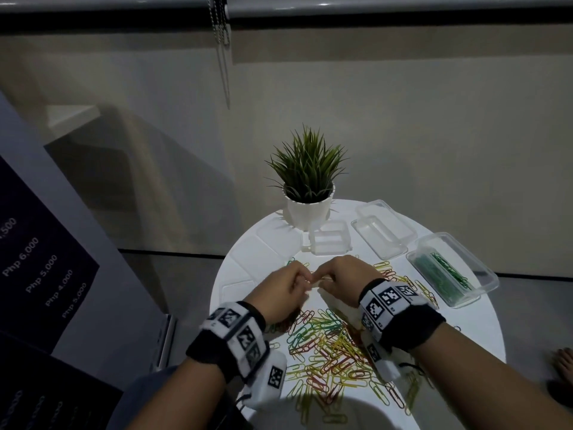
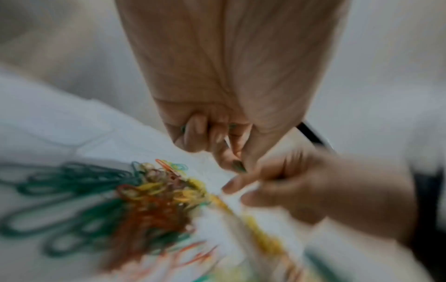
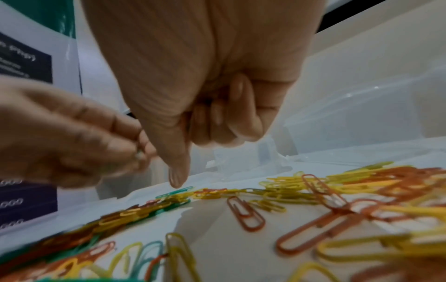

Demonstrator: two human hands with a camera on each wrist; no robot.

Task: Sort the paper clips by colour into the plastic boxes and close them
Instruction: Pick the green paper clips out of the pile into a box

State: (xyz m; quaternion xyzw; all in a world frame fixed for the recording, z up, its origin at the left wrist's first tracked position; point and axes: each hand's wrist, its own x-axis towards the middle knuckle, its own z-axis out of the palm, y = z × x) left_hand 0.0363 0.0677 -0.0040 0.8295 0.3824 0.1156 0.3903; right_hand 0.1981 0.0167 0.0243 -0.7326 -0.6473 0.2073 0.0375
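On the round table (image 1: 465, 330) a big mixed heap of paper clips (image 1: 328, 346) still lies unsorted in front of the plant (image 1: 307, 169). To the plant's right, only one box (image 1: 449, 268) holds green clips, its lid still off, and the other boxes (image 1: 381, 234) look empty, so we judge most sorting remains. Over the heap our left hand (image 1: 285, 290) and right hand (image 1: 341, 277) meet, fingers curled, the left pinching a few green clips (image 2: 239, 166); what the right holds we cannot tell.

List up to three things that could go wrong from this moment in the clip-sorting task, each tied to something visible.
1. The mixed pile reaches the round table's near edge, under both wrists; a sweep could knock clips off.
2. The left hand and right hand meet fingertip to fingertip, so a small clip could drop back into the pile.
3. The box of green clips sits near the right rim, easy to nudge.
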